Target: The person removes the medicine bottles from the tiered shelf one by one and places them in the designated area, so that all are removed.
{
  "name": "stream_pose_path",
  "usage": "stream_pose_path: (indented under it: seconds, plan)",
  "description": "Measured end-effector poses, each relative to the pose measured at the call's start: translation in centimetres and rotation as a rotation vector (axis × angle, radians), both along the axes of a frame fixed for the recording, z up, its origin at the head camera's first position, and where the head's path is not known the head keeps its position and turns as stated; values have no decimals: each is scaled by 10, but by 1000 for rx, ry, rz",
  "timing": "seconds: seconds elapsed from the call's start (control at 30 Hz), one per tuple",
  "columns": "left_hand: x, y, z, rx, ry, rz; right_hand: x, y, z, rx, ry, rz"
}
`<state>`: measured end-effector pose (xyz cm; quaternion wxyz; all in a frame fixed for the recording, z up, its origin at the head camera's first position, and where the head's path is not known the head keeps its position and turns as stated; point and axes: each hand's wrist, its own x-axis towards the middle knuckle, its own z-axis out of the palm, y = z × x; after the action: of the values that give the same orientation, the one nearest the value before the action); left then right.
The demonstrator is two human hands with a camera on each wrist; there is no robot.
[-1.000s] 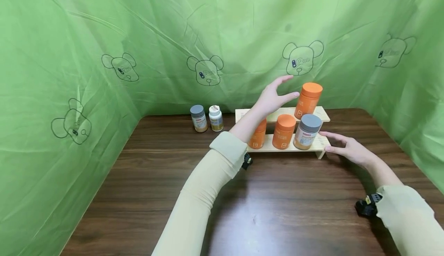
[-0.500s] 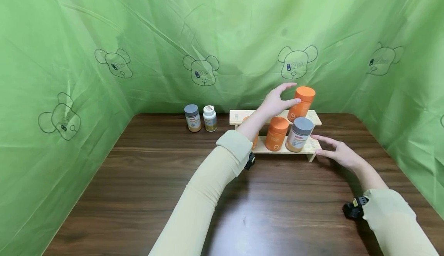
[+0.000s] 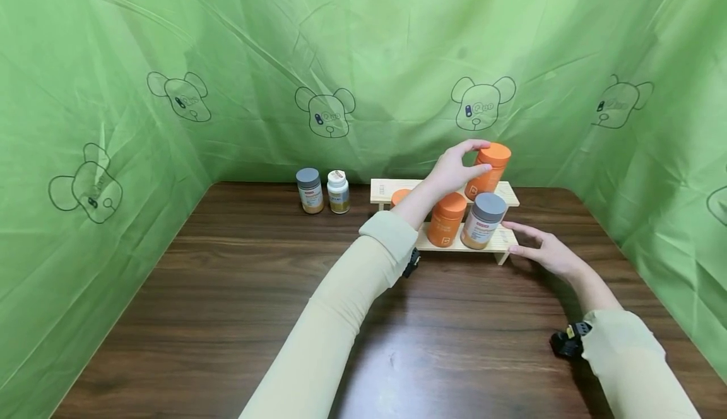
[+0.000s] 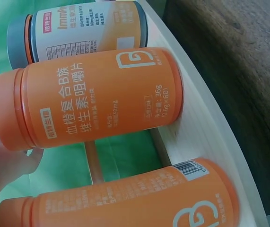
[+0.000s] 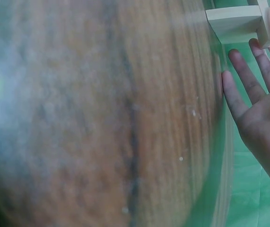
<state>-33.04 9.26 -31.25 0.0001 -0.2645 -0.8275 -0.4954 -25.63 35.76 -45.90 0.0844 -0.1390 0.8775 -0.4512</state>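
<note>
Head view: I see the wood-grain worktop (image 3: 255,318).
Two-tier wooden shelf (image 3: 400,187): near the worktop's back edge, toward its right corner.
Right hand (image 3: 549,255): fingers extended, at the shelf's right end.
Left hand (image 3: 451,173): thumb and fingers pinching the upper orange jar (image 3: 486,183).
Upper orange jar: on the top tier, near its right end.

Against a second ago, the left hand (image 3: 451,170) is farther right: no longer beside the top jar (image 3: 483,183), it grips the lid between fingers and thumb. The left sleeve (image 3: 349,299) also reaches farther right, so the left jar's lid (image 3: 399,197) now shows left of the wrist, while its body, partly visible before, is hidden. The head view points slightly farther right.
</note>
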Motion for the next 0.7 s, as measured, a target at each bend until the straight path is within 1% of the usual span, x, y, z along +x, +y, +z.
stream_pose_path:
  seconds: [0.3,0.43,0.53,0.7]
  plan:
    - [0,5,1,10,29,30,0,0,2,-13,-4,-6]
    - [0,9,0,29,22,38,1,-1,2,-20,-9,-14]
    - [0,9,-1,61,15,31,1,-2,2,-15,-7,-17]
    - [-1,7,-3,101,24,7,2,-2,2,4,4,-23]
